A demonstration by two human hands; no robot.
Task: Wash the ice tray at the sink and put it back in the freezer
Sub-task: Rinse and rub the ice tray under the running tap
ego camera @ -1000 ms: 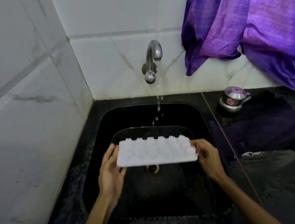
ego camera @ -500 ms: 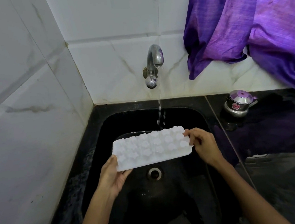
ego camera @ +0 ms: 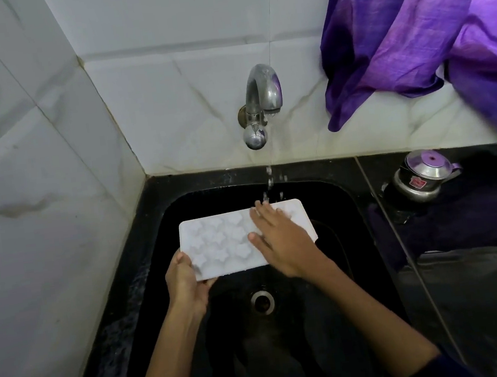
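While water falls — ice tray (ego camera: 216, 241) over sink (ego camera: 181, 208).

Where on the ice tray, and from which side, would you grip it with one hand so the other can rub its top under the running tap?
Grip the ice tray at its near-left corner, coming from below and the left, as the left hand does: thumb on the flat rim, the rest of the hand beneath. The tray is flat, so one corner probably steadies it, leaving the top free for the right hand.
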